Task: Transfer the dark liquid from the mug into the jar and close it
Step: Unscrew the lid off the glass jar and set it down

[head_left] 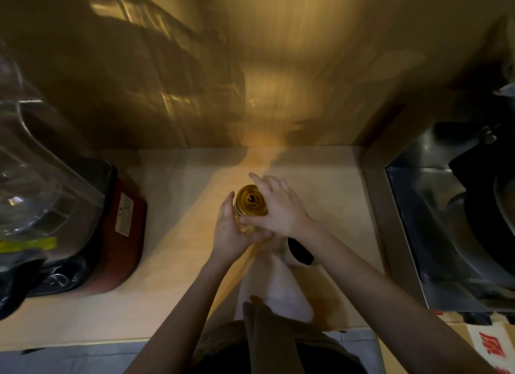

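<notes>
A glass jar (245, 225) with a gold lid (251, 200) stands at the middle of the pale counter (167, 262). My left hand (230, 231) wraps the jar's glass body from the left and below. My right hand (278, 206) curls over the lid's right edge, thumb under its rim and index finger stretched past its far side. A white mug (299, 252) with a dark inside lies just right of the jar, mostly hidden under my right forearm.
A blender with a clear pitcher (36, 184) on a red base (122, 234) fills the left side. A steel sink (434, 220) holding a dark pan (490, 220) lies to the right. A white cloth (278, 287) and a brownish stain (331, 309) lie on the counter's near part.
</notes>
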`<state>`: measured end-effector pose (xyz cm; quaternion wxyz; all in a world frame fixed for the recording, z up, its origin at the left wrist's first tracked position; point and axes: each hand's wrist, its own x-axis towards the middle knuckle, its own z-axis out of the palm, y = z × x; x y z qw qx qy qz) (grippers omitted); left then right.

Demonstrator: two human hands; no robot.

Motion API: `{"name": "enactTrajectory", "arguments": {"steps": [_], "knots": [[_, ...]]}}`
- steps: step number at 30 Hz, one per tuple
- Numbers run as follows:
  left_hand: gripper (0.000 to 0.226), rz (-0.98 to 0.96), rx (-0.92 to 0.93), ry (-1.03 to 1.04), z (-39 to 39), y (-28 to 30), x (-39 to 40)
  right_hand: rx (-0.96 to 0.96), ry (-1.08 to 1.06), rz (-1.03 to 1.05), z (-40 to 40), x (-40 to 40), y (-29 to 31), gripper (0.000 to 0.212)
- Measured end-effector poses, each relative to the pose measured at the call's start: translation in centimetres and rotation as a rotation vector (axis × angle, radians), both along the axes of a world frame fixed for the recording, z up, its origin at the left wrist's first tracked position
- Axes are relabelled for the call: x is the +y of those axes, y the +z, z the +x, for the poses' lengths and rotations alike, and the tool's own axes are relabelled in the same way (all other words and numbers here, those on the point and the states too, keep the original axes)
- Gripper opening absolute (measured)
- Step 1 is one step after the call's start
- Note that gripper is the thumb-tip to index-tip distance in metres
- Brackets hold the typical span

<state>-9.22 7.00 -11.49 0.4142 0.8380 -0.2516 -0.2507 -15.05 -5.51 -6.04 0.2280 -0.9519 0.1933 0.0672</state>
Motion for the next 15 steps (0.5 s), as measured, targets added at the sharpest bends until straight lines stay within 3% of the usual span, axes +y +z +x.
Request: {"name": "enactTrajectory", "arguments": {"steps": [5, 9, 11, 15], "knots": [[0.094, -0.069, 0.052, 0.078, 0.1, -1.1, -0.6, 0.032, 0.127, -0.182, 1.0, 0.0, -0.9, 0.079], [0.087, -0.065, 0.055, 0.121, 0.3, -1.7, -0.3, -0.05, 0.16, -0.118, 1.5, -1.3, -0.3, 0.07], [0.09, -0.045, 0.039, 0.126, 0.4, -2.0, -0.2, -0.093, 0.099, 0.085, 1.4, -2.7, -0.2, 0.067], [0.093, -0.02, 0.026, 0.119, 0.8, -2.3, -0.2, -0.132, -0.275, 0.698, 0.8, -6.4, -0.9, 0.066]]}}
